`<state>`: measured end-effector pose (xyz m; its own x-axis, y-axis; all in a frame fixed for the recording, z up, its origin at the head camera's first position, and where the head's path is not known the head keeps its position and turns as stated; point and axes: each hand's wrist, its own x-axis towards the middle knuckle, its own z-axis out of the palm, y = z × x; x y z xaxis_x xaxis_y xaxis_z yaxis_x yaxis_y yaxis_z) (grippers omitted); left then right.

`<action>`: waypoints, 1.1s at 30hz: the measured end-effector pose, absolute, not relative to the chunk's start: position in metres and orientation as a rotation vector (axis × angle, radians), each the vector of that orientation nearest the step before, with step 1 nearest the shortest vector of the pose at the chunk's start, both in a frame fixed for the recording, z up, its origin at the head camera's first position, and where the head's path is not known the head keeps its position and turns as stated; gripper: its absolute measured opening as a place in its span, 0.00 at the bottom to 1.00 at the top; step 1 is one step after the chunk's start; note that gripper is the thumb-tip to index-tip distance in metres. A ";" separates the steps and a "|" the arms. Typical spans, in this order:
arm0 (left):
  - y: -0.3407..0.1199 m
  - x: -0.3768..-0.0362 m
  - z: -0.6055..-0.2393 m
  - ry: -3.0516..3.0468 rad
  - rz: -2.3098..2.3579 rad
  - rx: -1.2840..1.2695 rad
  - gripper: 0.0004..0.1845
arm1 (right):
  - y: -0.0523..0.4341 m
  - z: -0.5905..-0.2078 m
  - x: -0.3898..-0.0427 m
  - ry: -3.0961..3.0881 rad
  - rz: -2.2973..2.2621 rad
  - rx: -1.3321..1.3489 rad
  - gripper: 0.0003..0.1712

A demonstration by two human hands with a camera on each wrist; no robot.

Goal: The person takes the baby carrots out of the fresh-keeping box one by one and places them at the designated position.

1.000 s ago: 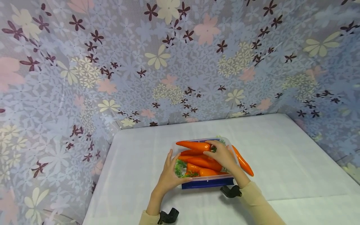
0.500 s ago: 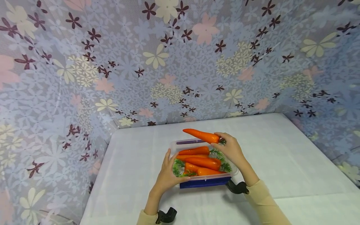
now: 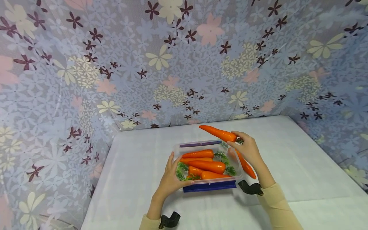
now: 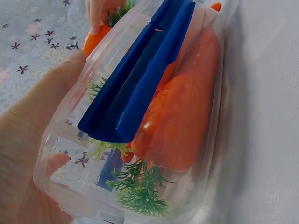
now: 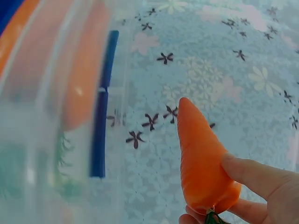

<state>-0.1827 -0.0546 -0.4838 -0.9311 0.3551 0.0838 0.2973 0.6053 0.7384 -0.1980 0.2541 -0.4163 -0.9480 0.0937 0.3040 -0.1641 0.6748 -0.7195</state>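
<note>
We see a carrot [image 3: 218, 133] held in the air just right of centre in the head view, above the far right corner of a clear plastic box [image 3: 237, 169], its tip pointing toward the upper left of the frame. The right hand [image 3: 248, 149] pinches it at the thick green-topped end, thumb and fingers curled round it; in the right wrist view the same carrot [image 5: 202, 161] fills the lower right, tip up against the flowered backdrop.

The box sits at the centre of the white worktop [image 3: 302, 159], with a blue clip [image 3: 210, 187] along its near edge. We count at least four carrots in the box [image 3: 207, 166], lying roughly crosswise with green tops [image 3: 182, 172] among them. Another carrot [image 3: 246, 166] lies just outside the box's right wall, partly hidden by the right hand.

The left hand [image 3: 169, 180] holds the box's near left corner, fingers up the side wall and thumb along the front; in the left wrist view the palm [image 4: 28, 140] presses the clear wall.

A flowered cloth [image 3: 143, 64] backs the scene.
</note>
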 end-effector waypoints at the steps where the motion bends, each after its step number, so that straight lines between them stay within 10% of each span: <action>1: -0.054 -0.183 -0.484 2.751 1.250 0.565 0.54 | 0.257 -0.416 -0.197 -2.571 1.136 0.045 0.28; 33: -0.054 -0.184 -0.486 2.759 1.251 0.571 0.54 | 0.322 -0.448 -0.169 -2.606 0.992 -0.286 0.31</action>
